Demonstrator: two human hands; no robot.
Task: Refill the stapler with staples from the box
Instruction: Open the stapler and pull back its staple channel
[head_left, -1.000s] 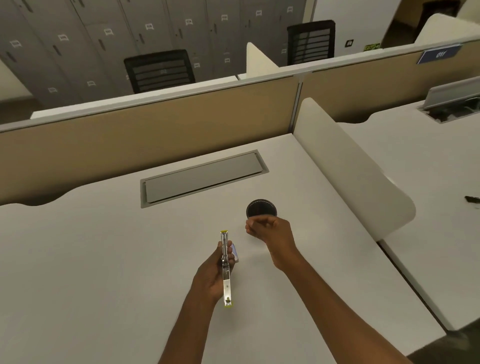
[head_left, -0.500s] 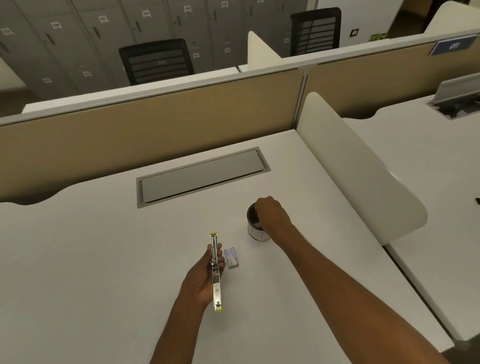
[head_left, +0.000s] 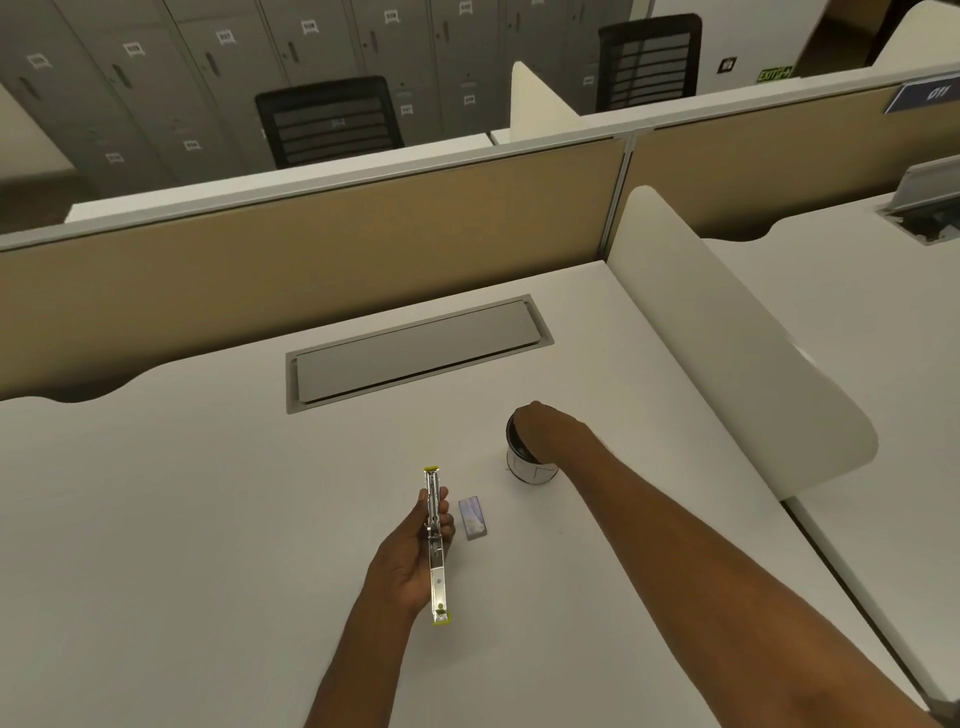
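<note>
Silver-and-yellow metal stapler (head_left: 434, 540), long axis toward the bench's far edge, sits clamped in my left hand (head_left: 410, 558), small staple box (head_left: 472, 517) just right; right hand (head_left: 545, 431) covers the cup (head_left: 530, 465), grip unclear.

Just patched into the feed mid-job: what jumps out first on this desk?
The left hand near the front of the white desk holds a slim silver stapler with yellow-green tips, opened out long. Just right of it lies a small pale rectangular staple box. Farther back, the right hand reaches over a small round cup with a dark inside.
</note>
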